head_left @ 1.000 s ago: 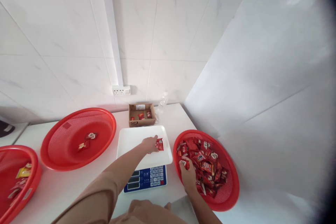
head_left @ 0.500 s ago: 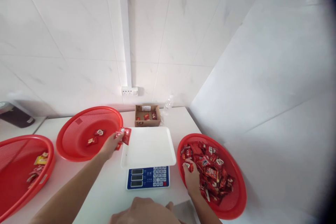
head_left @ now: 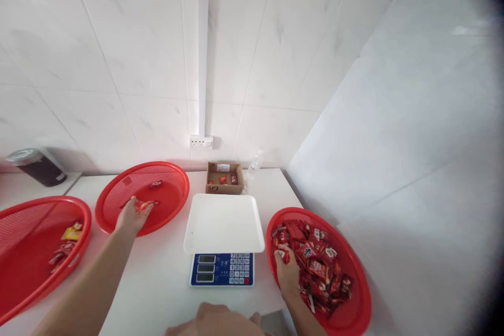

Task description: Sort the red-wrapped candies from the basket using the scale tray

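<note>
My left hand [head_left: 133, 216] reaches into the middle red mesh basket [head_left: 181, 184], fingers apart. Small red wrapped packets [head_left: 145, 206] lie at its fingertips, partly hidden by the hand; one more packet [head_left: 156, 184] rests farther back in that basket. On the right, my right hand [head_left: 287, 270] is inside another red basket [head_left: 360, 278] heaped with red snack packets [head_left: 318, 268]. Its thumb and fingers close on a red packet [head_left: 282, 255] with a pale print. Between the hands stands a digital scale [head_left: 222, 270] with a bare white tray [head_left: 224, 223].
A third red basket [head_left: 84, 215] at far left holds several packets, one of them yellow. Behind the scale sit a small cardboard box [head_left: 224, 188] with a few packets and a clear plastic bottle [head_left: 255, 161]. A dark cylindrical container [head_left: 39, 167] lies at back left. Bare skin [head_left: 218, 320] shows at the bottom edge.
My left hand has moved left from beside the scale tray into the middle basket, and its fingers have opened from the red packets. The right hand stays in place. The view has shifted slightly.
</note>
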The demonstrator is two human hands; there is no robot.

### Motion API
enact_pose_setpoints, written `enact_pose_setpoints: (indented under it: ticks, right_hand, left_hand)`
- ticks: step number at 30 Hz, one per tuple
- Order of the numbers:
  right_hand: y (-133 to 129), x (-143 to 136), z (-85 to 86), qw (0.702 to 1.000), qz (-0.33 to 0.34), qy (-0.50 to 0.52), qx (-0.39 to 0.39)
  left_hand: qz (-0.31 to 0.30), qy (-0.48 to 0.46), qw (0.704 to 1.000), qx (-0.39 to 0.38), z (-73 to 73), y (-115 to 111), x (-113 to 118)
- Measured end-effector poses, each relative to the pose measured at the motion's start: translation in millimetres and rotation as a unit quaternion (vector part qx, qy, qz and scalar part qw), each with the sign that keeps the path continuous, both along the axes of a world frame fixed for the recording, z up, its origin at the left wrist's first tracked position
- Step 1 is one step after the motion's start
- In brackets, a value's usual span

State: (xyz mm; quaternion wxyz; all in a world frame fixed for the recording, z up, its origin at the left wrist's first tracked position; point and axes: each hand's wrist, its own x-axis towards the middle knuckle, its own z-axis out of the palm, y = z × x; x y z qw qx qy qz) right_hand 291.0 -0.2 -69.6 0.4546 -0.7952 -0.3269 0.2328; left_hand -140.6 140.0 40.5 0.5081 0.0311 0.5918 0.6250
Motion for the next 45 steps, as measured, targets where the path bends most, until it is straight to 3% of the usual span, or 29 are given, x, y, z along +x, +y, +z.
enact_pose_setpoints:
  ticks: [3, 6, 9, 12, 15, 18, 20, 22, 28, 33, 39, 45]
  right_hand:
    - [0, 1, -2.5, 1.0, -0.004, -0.004, 0.001]
    - [0, 2, -3.2, 1.0, -0.005, -0.001, 0.015]
    - [-2, 0, 1.1, 0.999, -0.007, -0.001, 0.036]
    - [-7, -11, 13.9, 0.996, -0.001, -0.009, 0.091]
    - [-10, -38, 37.5, 0.99, 0.058, 0.014, 0.131]
    - [-10, -71, 66.7, 0.972, 0.202, 0.08, 0.088]
    - [-8, -88, 82.9, 0.937, 0.328, 0.116, 0.045]
    - [-7, -99, 92.9, 0.909, 0.388, 0.152, 0.018]
    - [-8, -111, 97.2, 0.873, 0.426, 0.235, -0.047]
    - [7, -124, 90.9, 0.866, 0.371, 0.327, -0.08]
    - [44, -122, 83.1, 0.848, 0.271, 0.449, -0.075]
    - [65, -110, 79.1, 0.856, 0.219, 0.463, -0.068]
  left_hand:
    - [-0.071, -0.045, 0.996, -0.019, 3.8, -13, 24]
    - [-0.209, -0.055, 0.976, -0.019, 2.5, -34, 59]
    - [-0.351, -0.057, 0.934, -0.011, -1.0, -61, 93]
    - [-0.483, -0.043, 0.875, 0.014, -1.6, -87, 123]
    - [-0.562, -0.03, 0.826, 0.037, 1.6, -106, 146]
    - [-0.598, -0.024, 0.799, 0.053, 4.7, -117, 162]
    - [-0.609, -0.012, 0.791, 0.063, 3.7, -120, 167]
    - [-0.613, 0.012, 0.788, 0.057, -0.4, -122, 167]
    - [-0.586, 0.062, 0.807, 0.028, -15.2, -124, 160]
    - [-0.54, 0.042, 0.84, 0.036, -22.2, -114, 162]
    - [-0.422, 0.025, 0.906, 0.036, -23.6, -85, 159]
    - [-0.407, 0.011, 0.913, -0.027, -19.8, -78, 142]
